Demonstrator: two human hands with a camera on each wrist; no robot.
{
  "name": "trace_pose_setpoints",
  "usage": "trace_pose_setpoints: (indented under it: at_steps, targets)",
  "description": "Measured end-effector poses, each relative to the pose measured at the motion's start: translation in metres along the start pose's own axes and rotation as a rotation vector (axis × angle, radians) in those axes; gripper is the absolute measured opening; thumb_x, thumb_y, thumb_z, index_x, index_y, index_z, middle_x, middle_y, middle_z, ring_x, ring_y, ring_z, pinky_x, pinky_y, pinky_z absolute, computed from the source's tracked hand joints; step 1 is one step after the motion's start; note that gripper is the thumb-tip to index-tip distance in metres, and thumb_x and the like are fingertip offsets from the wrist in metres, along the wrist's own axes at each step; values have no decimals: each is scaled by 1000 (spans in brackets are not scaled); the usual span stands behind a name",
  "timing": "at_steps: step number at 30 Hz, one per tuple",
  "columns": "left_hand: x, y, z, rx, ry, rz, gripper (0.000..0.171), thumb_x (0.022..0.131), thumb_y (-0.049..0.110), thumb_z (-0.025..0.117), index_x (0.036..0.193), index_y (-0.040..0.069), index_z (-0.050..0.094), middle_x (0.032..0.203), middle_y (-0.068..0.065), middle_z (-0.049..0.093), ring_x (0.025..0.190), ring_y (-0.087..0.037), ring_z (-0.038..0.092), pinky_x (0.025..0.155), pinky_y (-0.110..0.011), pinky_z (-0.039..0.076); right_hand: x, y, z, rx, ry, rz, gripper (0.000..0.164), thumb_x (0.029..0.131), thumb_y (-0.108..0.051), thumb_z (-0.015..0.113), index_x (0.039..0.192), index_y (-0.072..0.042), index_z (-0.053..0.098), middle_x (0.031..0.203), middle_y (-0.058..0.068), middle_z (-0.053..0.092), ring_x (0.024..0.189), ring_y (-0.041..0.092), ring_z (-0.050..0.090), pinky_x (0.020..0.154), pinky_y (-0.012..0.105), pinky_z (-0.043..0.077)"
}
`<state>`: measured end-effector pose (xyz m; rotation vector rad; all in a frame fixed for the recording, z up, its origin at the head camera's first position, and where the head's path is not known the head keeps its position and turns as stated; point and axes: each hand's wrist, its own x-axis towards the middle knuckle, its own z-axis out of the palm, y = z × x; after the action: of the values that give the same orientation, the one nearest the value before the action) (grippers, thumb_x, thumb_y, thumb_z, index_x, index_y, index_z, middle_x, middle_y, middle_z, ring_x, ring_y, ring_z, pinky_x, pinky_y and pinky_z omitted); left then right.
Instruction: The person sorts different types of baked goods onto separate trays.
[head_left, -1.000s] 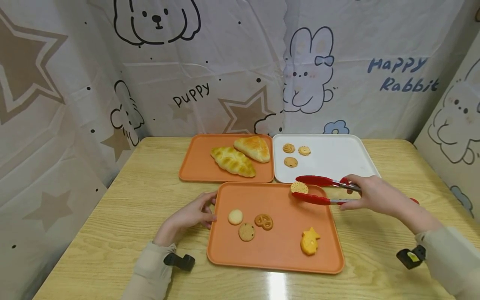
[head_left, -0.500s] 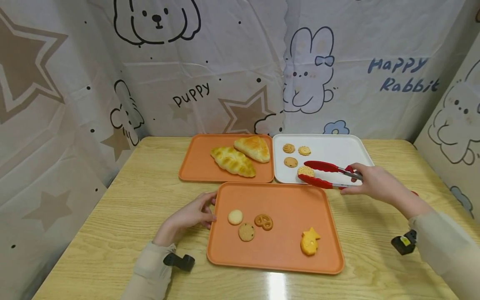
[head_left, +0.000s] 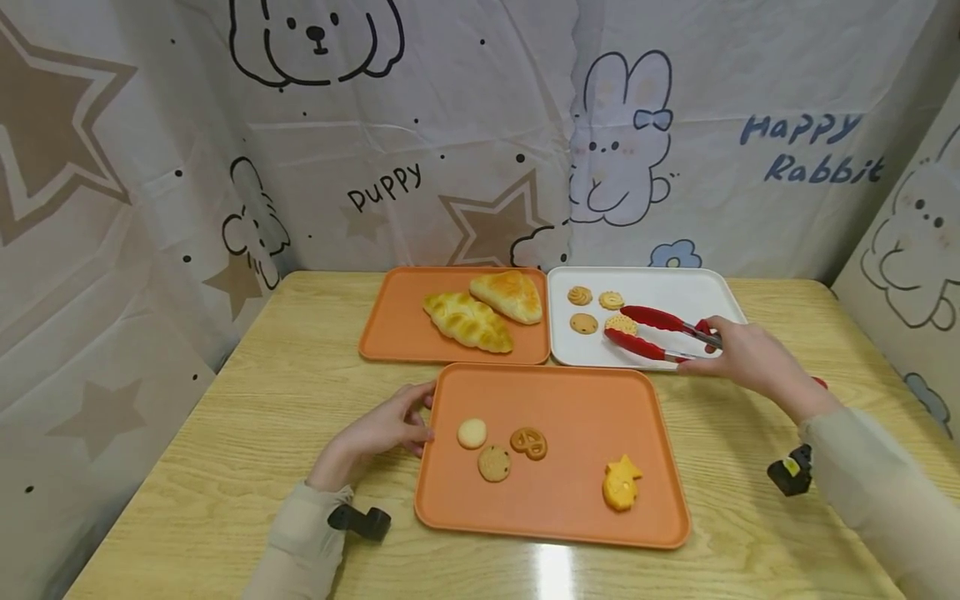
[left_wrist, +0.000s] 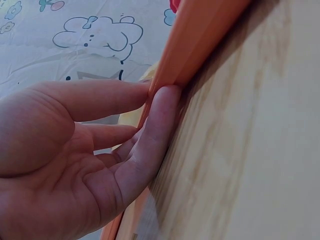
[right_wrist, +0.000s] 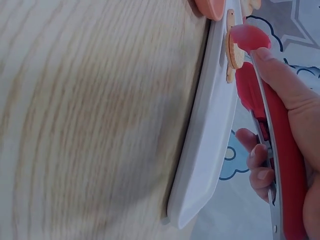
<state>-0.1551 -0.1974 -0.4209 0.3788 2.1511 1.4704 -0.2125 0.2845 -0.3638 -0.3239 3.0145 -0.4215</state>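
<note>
My right hand (head_left: 750, 358) holds red-tipped tongs (head_left: 660, 321), with the thumb on one arm and curled fingers on the other in the right wrist view. Between the tong tips is a round, dotted cracker (head_left: 621, 324), over or on the white tray (head_left: 682, 292); whether both tips touch it I cannot tell. Three cookies (head_left: 583, 323) lie beside it there. My left hand (head_left: 382, 425) grips the left rim of the front orange tray (head_left: 562, 392), thumb and fingers at its edge. That tray bears a pretzel (head_left: 528, 443), a pale round cookie (head_left: 472, 433), a chip cookie (head_left: 494, 463) and a yellow fish-shaped piece (head_left: 621, 483).
A second orange tray (head_left: 397, 317) stands at the back left with two breads, a braided loaf (head_left: 468, 322) and a triangular bun (head_left: 508, 296). It sits against the white tray. A printed curtain (head_left: 450, 100) hangs behind the wooden table (head_left: 300, 333).
The right hand and tongs have carried the dotted cracker from the front orange tray's far edge away to the white tray, beside the other cookies. The left hand has stayed at the rim.
</note>
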Motion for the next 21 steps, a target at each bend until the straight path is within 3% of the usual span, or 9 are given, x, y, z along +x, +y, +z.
trace_pose_setpoints:
  at_steps: [8,14,21]
  targets:
    - [-1,0,0,-6,4,4,75,83,-4,59,145,3,16,119,-18,31,77,-18,50,61,-32,56,5,2,5,-7,1,63,88,67,-63,67,117,7,48,89,16,61,72,25,53,57,34,46]
    - [0,0,0,9,-3,6,75,84,-3,58,146,4,16,120,-19,31,76,-18,51,61,-33,56,8,3,9,3,-32,93,97,66,-66,65,121,11,45,77,11,55,69,24,47,53,27,35]
    - [0,0,-1,6,-8,9,75,84,-3,58,146,5,15,121,-19,30,76,-18,52,62,-33,56,7,3,9,14,-12,94,98,65,-68,65,121,10,44,85,16,59,72,26,50,56,29,41]
